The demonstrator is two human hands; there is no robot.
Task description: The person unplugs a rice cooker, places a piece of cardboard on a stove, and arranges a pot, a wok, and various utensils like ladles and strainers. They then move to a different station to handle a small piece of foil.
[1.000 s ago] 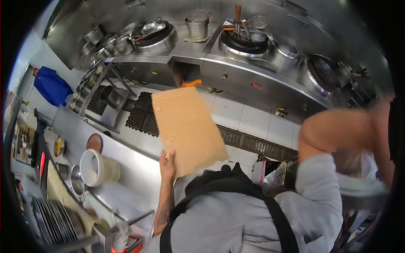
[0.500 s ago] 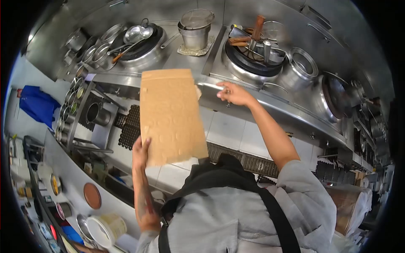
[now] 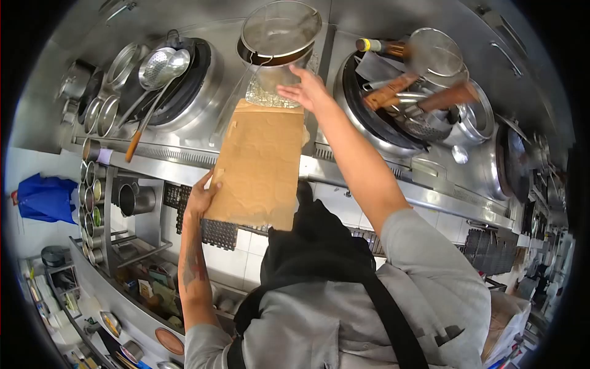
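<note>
Left hand (image 3: 201, 195) grips cardboard (image 3: 261, 166) above steel wok range (image 3: 393, 184), right hand (image 3: 305, 91) spread open beside pot (image 3: 270, 69).

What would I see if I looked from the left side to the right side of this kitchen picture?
Blue cloth → ladles → left hand gripping the cardboard → steel pot with a strainer on top → wooden-handled tools → dark wok.

Hidden and murky bits
Left hand (image 3: 201, 195) fingers hidden under cardboard (image 3: 261, 163); foil mat (image 3: 267, 97) half covered; 3 o'clock clutter (image 3: 541, 184) too dim.
</note>
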